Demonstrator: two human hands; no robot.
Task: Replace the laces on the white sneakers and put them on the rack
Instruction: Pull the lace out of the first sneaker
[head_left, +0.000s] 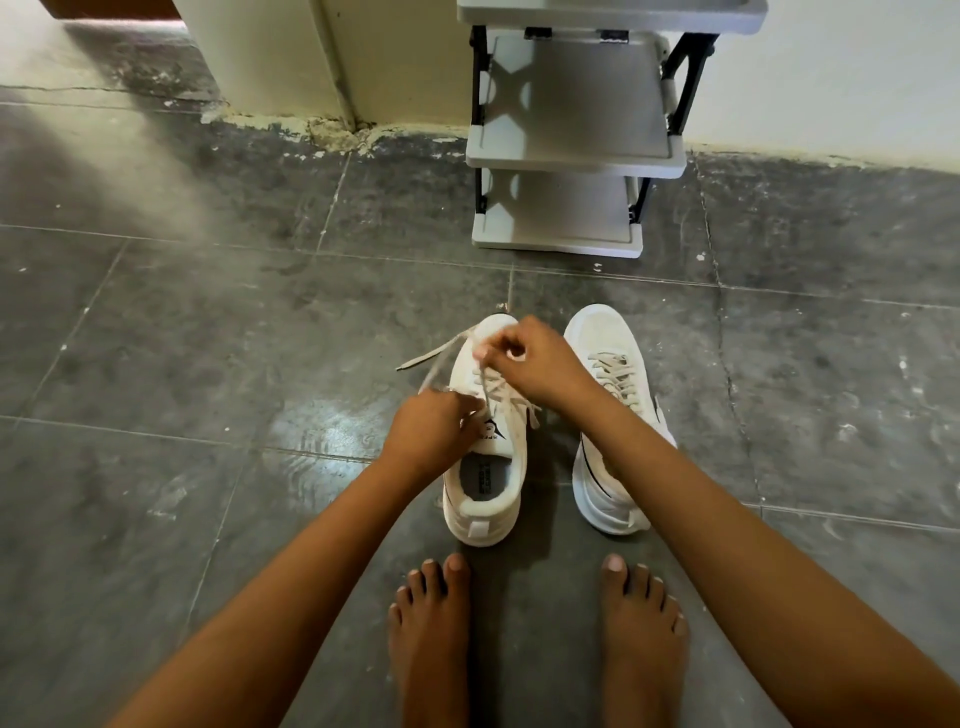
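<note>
- Step in hand, as judged: work on the lace (488, 387) of the left sneaker (485, 441); whether it is being unthreaded or threaded cannot be told.
- Left sneaker: stands on the floor (182, 338), well in front of the rack (571, 150), toe toward it, just beside the right sneaker (613, 415).
- Right hand (535, 364): over the left sneaker's toe end, fingers curled and pinching a strand of lace pulled up from the eyelets.
- Left hand (431, 431): at the tongue on the sneaker's left side, fingers closed on the lace near the upper eyelets.
- One loose lace end trails off the left side of the sneaker, away from the rack's line.
- Right sneaker: laced, untouched by either hand, partly hidden by the right forearm.
- Next move, as judged: draw the strand through its eyelet while the left hand steadies the shoe; calls for a fine pinch and even tension.
- Count: two sneakers; two hands; two bare feet (431, 623) behind the sneakers, farther from the rack.
- Rack: three tiers in view, none holding a shoe; its top is cut off.
- No spare laces visible.
</note>
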